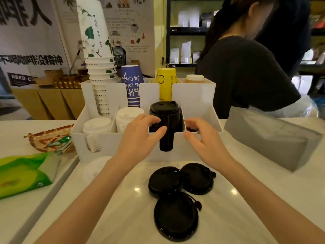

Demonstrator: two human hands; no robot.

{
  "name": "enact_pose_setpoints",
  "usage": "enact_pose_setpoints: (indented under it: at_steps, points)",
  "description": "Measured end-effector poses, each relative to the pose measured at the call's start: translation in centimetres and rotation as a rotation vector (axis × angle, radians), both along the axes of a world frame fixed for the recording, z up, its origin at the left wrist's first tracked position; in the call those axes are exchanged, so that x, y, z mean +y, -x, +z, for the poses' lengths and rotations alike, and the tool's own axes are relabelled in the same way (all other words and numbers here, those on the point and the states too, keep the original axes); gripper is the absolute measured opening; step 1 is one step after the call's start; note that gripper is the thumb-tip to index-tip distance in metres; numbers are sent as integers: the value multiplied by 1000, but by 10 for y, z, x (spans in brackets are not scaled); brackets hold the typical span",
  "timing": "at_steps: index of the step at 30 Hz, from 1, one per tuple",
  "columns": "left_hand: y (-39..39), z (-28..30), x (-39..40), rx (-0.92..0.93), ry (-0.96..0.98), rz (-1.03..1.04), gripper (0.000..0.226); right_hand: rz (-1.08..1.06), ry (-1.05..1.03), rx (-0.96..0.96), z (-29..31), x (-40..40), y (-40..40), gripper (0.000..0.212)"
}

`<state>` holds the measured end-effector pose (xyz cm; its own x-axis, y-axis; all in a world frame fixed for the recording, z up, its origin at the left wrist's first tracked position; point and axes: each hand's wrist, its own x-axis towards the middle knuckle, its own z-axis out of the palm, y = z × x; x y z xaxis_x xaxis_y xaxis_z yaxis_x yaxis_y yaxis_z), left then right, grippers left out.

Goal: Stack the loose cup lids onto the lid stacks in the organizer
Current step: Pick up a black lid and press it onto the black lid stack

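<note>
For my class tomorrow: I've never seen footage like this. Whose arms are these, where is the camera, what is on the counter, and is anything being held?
There is no machine here. The single picture comes from a wide-angle camera worn on a person's head, looking forward and down, so the two bare arms belong to the wearer.

The left hand and right hand reach toward a white organizer on the counter. Both hands are open and hold nothing. Between them stands a tall stack of black lids in one compartment; white lid stacks fill the compartments to its left. Paper cups stand upside down behind.

Nearer the camera, three loose black lids lie on the white counter, touching or overlapping. A green packet lies at the left and a grey pouch at the right. Another person stands behind the counter.
</note>
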<state>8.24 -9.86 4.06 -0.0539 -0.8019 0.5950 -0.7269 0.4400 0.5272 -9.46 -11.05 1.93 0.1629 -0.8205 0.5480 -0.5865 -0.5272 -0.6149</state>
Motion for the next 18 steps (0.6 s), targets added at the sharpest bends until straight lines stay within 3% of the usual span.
enact_pose_setpoints:
  at_steps: [8,18]
  points:
    - [-12,-43,18,-48,-331,-73,44,-59,-149,299,-36,42,-3,38]
    - [-9,-67,41,-77,-623,-232,54,-61,-252,343,-55,62,-10,37]
